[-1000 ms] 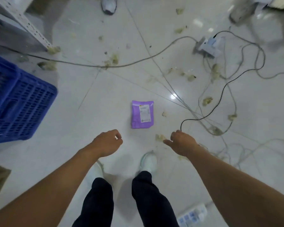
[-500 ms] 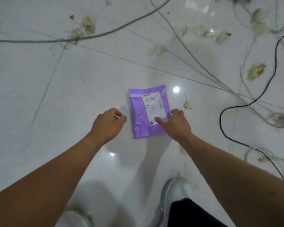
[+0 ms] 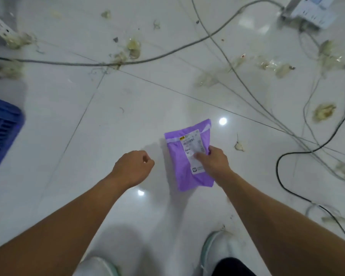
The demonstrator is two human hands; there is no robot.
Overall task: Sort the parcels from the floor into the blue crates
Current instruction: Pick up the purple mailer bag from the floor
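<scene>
- In the head view, the purple parcel sits low at the white floor, just ahead of our shoes and well apart from the blue crate at the left edge. We cannot tell whether it is lifted clear.
- Our right hand pinches the parcel's right edge, with the thumb on the white label and the fingers curled round the side.
- Our left hand hovers just beside the parcel, fingers curled in, holding nothing.
- We judge it a thin, soft plastic mailer: light, floppy and slick. A firm edge pinch should do, and the left hand could support the sagging end.
</scene>
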